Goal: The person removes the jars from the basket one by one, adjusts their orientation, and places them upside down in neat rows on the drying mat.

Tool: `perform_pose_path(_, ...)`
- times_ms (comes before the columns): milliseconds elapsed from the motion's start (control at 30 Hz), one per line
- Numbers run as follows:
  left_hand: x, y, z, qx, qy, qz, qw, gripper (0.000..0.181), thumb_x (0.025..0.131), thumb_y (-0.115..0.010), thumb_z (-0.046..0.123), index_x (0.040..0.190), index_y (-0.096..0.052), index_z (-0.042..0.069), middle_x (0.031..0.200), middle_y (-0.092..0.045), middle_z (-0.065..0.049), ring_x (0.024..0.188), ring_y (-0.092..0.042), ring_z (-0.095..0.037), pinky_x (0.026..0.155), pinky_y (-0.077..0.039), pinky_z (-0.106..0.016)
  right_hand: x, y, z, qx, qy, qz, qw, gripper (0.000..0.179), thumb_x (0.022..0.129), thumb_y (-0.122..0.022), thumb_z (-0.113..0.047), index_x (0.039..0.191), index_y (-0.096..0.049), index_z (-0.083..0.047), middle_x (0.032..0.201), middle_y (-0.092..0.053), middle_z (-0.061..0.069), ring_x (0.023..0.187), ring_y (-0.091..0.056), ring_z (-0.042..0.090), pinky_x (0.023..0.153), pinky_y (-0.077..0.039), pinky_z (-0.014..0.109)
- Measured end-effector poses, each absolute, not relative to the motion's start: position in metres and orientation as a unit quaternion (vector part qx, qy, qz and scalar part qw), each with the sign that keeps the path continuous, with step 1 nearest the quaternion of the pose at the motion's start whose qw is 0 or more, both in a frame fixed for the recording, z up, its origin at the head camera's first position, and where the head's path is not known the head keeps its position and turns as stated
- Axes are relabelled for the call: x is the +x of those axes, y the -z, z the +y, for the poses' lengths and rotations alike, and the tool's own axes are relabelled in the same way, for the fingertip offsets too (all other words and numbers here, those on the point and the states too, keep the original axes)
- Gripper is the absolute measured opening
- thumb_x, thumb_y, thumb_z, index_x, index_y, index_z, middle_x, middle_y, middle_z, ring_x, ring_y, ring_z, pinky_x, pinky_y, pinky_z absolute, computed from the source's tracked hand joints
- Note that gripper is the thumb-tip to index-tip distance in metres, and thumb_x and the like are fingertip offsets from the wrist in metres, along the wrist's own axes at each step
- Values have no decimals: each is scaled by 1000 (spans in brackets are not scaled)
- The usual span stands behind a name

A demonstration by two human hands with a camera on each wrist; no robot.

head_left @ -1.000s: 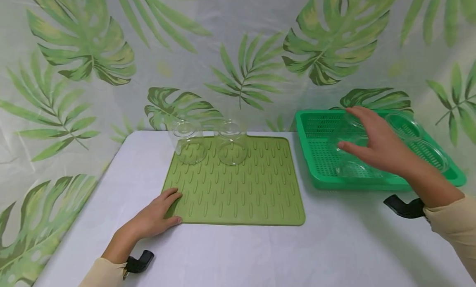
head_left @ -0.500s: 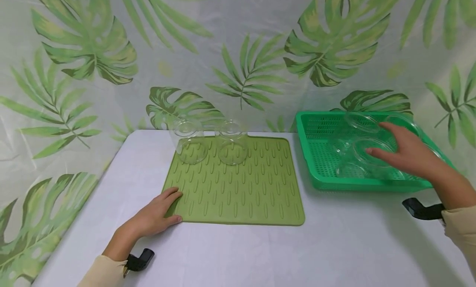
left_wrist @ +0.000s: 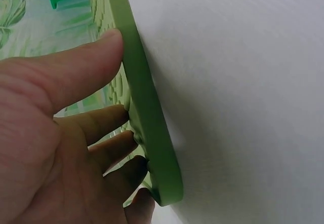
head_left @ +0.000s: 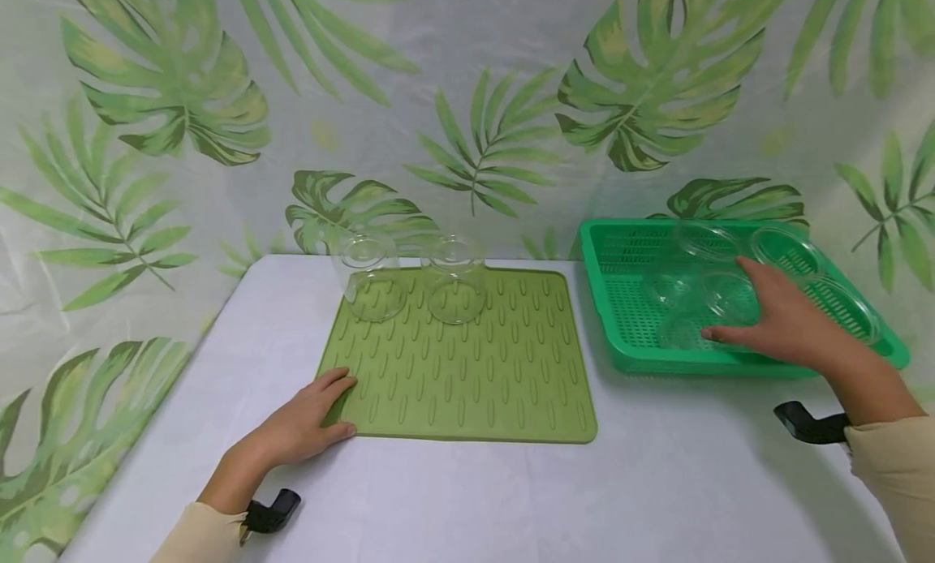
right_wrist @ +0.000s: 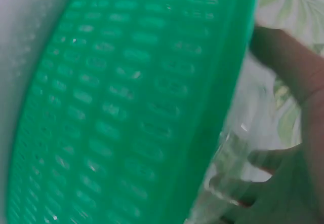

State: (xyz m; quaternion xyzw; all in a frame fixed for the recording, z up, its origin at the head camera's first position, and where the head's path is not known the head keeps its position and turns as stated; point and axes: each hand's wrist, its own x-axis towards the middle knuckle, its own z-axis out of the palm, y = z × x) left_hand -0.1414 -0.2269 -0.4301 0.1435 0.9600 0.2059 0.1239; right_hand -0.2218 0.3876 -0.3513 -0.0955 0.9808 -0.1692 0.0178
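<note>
My left hand rests on the left front corner of the green ridged mat, fingers fairly straight; in the left wrist view the thumb lies along the mat's edge. At the right, my right hand reaches into the green basket, thumb and fingers curved round a clear drinking glass at the front. The blurred right wrist view has several fingers against that glass beyond the basket wall. Two clear glasses stand upside down at the mat's back left.
More clear glasses stand mouth up in the basket, including one at the back and one at the right. A white cloth covers the table. Behind hangs a leaf-patterned curtain.
My right hand first moved right over the basket, then came lower and left round the front glass. My left hand and the two glasses on the mat have stayed put.
</note>
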Motion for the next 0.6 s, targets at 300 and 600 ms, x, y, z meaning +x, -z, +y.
perform_pose_path(300, -141, 428, -226, 149, -211, 958, 123, 68, 93, -68, 28, 149, -40, 2, 159, -30, -22, 144, -32, -49, 111, -37, -64, -225, 358, 382, -86, 123, 988, -27, 115, 75, -84, -41, 155, -16, 7, 147, -31, 43, 130, -27, 65, 97, -27, 79)
perform_pose_path(600, -140, 428, -228, 150, -210, 959, 121, 68, 93, -68, 28, 149, -40, 2, 159, -31, -22, 144, -32, -49, 110, -37, -63, -226, 366, 378, -66, 237, 969, 25, 130, 80, -83, -35, 153, 17, 7, 156, 3, 44, 136, -19, 67, 99, -29, 79)
